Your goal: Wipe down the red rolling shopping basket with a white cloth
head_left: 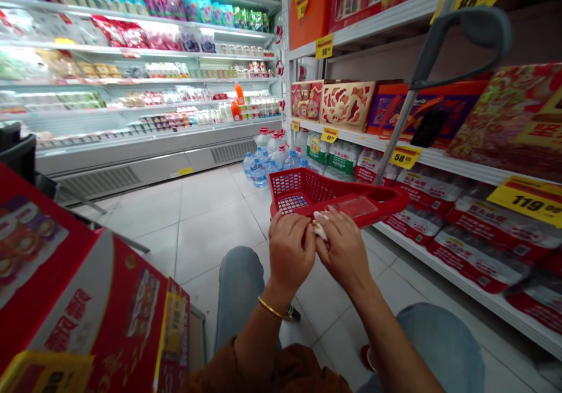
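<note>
Before me stands a red plastic shopping basket (325,192) with perforated walls and a long grey pull handle (401,112) slanting up to the right. My left hand (290,252), with a gold bangle at the wrist, is closed with its fingers curled over the basket's near rim. Beside it, almost touching, my right hand (342,249) is closed around a crumpled white cloth or tissue (321,229). The right fingers rest at the same rim. Most of the white piece is hidden in the hand. Inside the basket, the visible part shows only its grid floor.
A lit refrigerated shelf (158,153) runs along the back. Blue-tinted water bottles (259,170) stand on the floor by its corner. At right, shelving (439,159) holds gift boxes and packed bottles. Red boxes (100,299) crowd the left. My knees flank the tiled floor (202,217).
</note>
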The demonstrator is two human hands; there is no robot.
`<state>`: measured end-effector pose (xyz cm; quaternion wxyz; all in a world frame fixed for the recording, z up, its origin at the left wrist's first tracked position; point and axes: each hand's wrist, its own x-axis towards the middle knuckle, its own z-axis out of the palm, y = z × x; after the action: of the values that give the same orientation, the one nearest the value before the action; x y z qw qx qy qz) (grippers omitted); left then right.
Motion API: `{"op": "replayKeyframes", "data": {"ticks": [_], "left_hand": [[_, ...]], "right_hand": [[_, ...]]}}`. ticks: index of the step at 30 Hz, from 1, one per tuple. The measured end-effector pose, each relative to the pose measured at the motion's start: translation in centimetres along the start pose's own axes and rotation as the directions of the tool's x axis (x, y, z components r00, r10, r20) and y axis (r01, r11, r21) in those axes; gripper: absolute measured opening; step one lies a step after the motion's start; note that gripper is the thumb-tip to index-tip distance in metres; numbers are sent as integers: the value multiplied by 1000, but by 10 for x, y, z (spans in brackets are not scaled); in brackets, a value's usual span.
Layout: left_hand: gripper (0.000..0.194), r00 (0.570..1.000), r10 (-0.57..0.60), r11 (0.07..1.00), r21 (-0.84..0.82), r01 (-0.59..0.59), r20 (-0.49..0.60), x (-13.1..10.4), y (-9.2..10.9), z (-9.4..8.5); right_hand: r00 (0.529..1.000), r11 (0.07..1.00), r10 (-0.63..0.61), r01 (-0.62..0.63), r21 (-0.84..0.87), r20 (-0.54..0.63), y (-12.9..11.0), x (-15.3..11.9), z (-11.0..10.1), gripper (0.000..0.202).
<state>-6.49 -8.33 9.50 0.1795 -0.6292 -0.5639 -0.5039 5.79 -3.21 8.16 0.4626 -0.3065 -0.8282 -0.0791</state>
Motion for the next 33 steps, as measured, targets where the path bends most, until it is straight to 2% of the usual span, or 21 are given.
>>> {"op": "replayKeyframes", "data": {"ticks": [2,5,9,15,21,27,33], "left_hand": [[19,999,2,1000,-12,-2,36,0,7,5],[22,998,6,998,58,-10,69,-3,9,11],[21,991,97,986,128,-108,91,-8,8,14],[21,987,152,975,154,-158,53,-10,8,15],[18,973,228,956,183,-231,35,-11,4,17],[18,967,253,948,188,-255,36,-11,1,19],[19,966,256,946,193,-258,38,-12,0,20]], "right_hand": [[1000,1000,-21,21,20,-2,3,-1,-2,37],[999,995,-50,51,87,-16,12,-1,-7,39],[999,991,-46,48,128,-18,19,2,-15,32],[995,990,-93,87,108,43,10,1,-22,36],[992,991,-123,125,55,-41,21,-2,-21,26],[994,993,-114,114,27,-6,31,-2,-27,24],[999,999,-34,35,31,-23,45,-5,-32,22]]}}
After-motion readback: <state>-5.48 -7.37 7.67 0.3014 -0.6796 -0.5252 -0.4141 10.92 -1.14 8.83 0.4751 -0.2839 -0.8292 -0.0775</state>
